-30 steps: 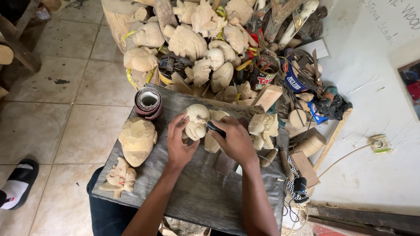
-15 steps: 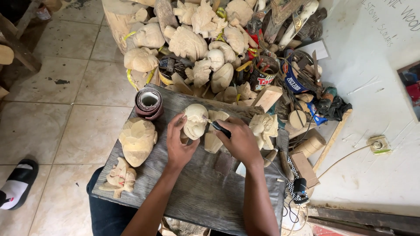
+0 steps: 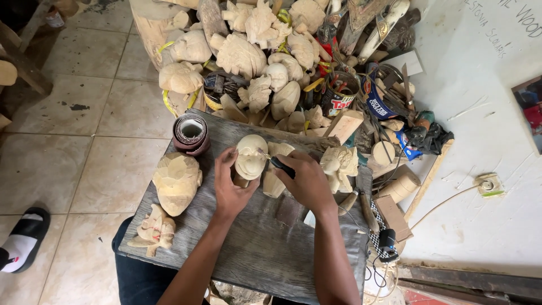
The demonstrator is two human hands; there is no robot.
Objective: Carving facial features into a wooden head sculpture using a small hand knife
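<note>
small pale carved head (image 3: 250,157) at tabletop (image 3: 265,248) centre, steadied by left hand (image 3: 232,189) wrapped round its near side; right hand (image 3: 307,181) closed on dark carving tool (image 3: 280,165). likely light, stiff, fragile at details; best held by plain back. sandpaper roll (image 3: 191,133) far left.

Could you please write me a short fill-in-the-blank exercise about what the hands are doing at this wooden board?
1. The left hand steadies a pale ____ carving on the grey board.
2. The right hand grips a tool with a ____ handle.
3. The roll of sandpaper stands at the board's far ____ corner.

Missing words: wooden; black; left
</note>
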